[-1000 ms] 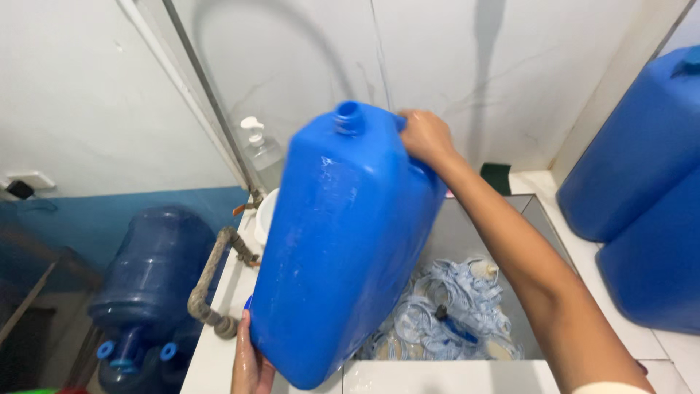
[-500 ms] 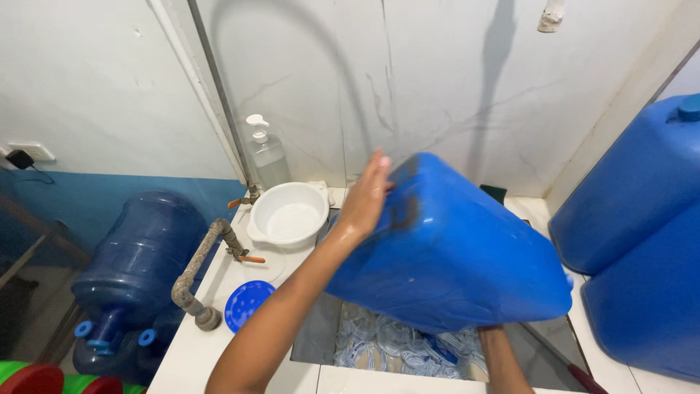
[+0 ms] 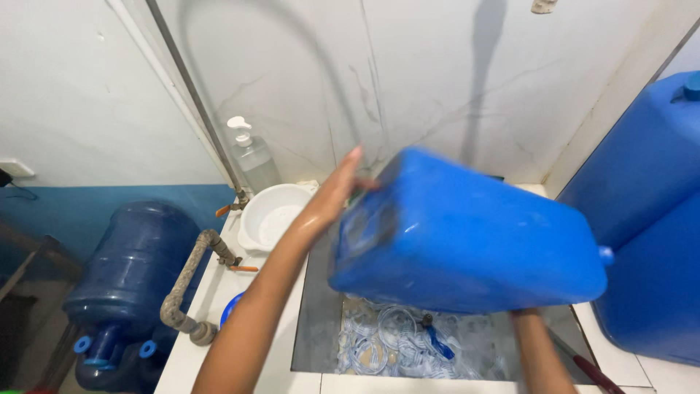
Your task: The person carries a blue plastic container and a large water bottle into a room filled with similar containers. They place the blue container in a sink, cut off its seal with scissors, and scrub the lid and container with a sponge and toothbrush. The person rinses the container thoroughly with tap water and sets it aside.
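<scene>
A large blue plastic jerrycan (image 3: 467, 233) lies on its side in the air above a steel sink (image 3: 321, 321), with its small spout (image 3: 604, 255) pointing right. My left hand (image 3: 332, 197) presses flat against the can's left end, fingers stretched upward. My right hand (image 3: 523, 315) supports the can from below near the spout end. Only the wrist and forearm show there, and the fingers are hidden behind the can.
The sink holds several pale blue and white cap rings (image 3: 386, 343). On the counter to the left are a white basin (image 3: 273, 215), a pump bottle (image 3: 251, 157), a blue round lid (image 3: 232, 306) and a pipe with a tap (image 3: 193, 281). A round water jug (image 3: 127, 270) stands at lower left. Big blue containers (image 3: 649, 190) stand at right.
The jerrycan went from nearly upright to lying on its side, spout now to the right. My left hand moved from its bottom corner to its left end; my right hand went underneath.
</scene>
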